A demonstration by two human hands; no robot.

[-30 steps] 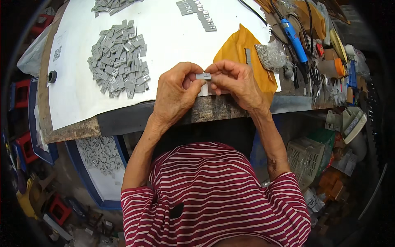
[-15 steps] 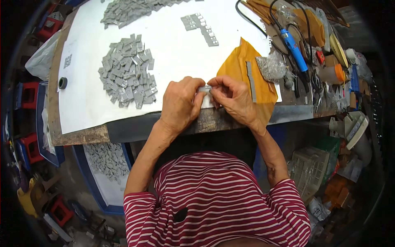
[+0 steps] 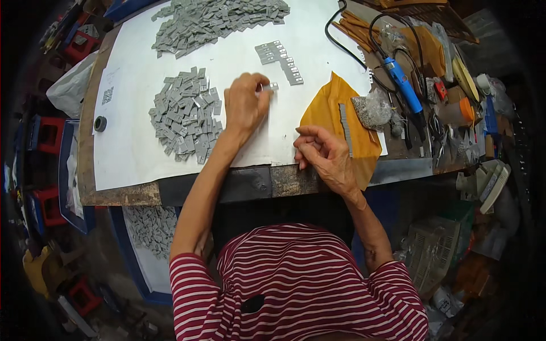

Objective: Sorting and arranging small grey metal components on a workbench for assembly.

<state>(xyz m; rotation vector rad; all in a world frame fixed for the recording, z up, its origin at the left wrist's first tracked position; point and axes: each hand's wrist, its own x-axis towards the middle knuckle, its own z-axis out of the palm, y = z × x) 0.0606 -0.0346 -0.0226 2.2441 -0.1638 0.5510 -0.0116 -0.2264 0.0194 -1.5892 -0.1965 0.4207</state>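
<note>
Over the white sheet (image 3: 239, 55), the left hand (image 3: 244, 105) pinches one end of a small grey piece (image 3: 273, 86), likely light, stiff and best edge-held; I cannot tell the curled right hand's (image 3: 324, 152) grip.

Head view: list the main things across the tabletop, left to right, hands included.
Round black ring, nearer heap of flat grey pieces, left hand, flat grey piece it pinches, right hand, clear plastic bag of silvery bits, blue cylindrical tool.

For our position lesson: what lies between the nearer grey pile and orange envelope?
Head view: left hand holding a grey piece, white sheet and part of the right hand.
</note>
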